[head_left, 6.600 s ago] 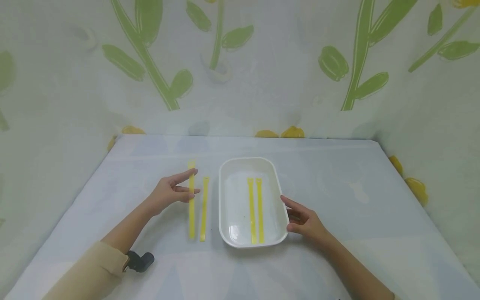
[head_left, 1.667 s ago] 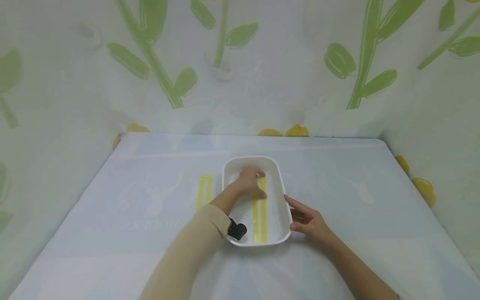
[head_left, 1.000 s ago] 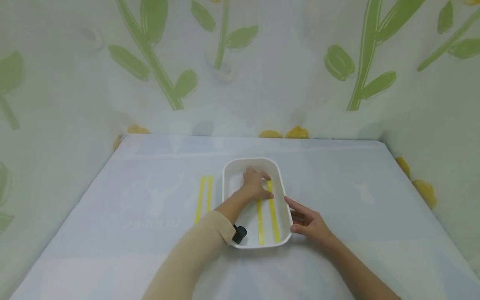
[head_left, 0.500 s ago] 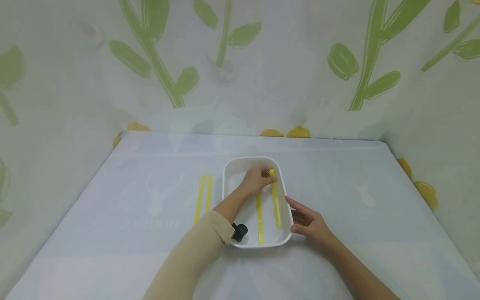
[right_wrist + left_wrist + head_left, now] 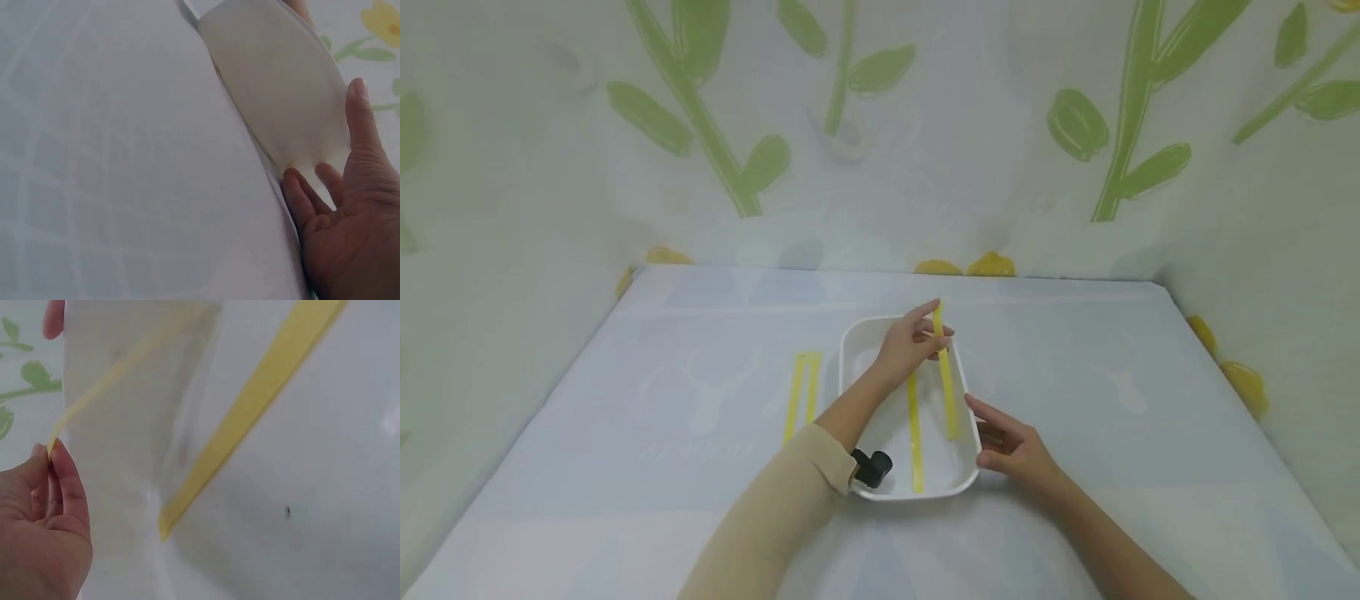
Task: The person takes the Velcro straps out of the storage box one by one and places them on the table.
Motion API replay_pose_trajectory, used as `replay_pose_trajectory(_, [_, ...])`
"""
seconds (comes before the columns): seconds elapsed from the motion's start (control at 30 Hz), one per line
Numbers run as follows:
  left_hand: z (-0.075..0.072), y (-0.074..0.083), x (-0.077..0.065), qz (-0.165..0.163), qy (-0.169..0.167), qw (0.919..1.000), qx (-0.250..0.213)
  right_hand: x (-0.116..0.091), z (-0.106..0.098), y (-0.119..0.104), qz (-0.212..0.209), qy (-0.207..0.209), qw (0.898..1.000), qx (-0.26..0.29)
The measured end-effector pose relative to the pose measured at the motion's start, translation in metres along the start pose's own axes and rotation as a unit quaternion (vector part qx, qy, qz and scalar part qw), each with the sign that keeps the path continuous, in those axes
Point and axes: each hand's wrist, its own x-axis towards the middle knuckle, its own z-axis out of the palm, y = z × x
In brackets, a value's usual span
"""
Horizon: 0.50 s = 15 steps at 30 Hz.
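Over white tray (image 5: 850,350), left hand (image 5: 908,346) fingers (image 5: 65,478) pinch yellow strip (image 5: 947,392).

Soft, even, slightly hazy light; shadows are faint. The head view bends at its edges. In the left wrist view the lifted strip (image 5: 119,369) is motion-blurred.

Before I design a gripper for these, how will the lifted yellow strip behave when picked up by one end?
Probably light: the left hand raises the yellow strip with a fingertip pinch. Seemingly fairly stiff yet flexible: it stays nearly straight, its low end in the white tray. Thin and flat, so likely hard to pinch off a surface.
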Motion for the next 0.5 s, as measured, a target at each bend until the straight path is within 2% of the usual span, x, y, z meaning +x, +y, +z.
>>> replay_pose_trajectory(0.1, [-0.001, 0.003, -0.003, 0.021, -0.019, 0.9996, 0.004, 0.0, 0.001, -0.001, 0.007, 0.003, 1.0, -0.003])
replay_pose_trajectory(0.2, [-0.003, 0.006, -0.006, 0.027, -0.041, 0.9987, -0.011, -0.001, 0.002, -0.003, 0.012, 0.003, 1.0, -0.007])
replay_pose_trajectory(0.4, [-0.01, 0.011, -0.005, 0.013, -0.048, 0.9926, -0.111, -0.003, 0.002, -0.006, 0.018, 0.004, 1.0, -0.003])
replay_pose_trajectory(0.5, [-0.015, 0.014, -0.004, 0.006, -0.043, 0.9891, -0.14, -0.003, 0.001, -0.006, 0.014, 0.001, 1.0, 0.005])
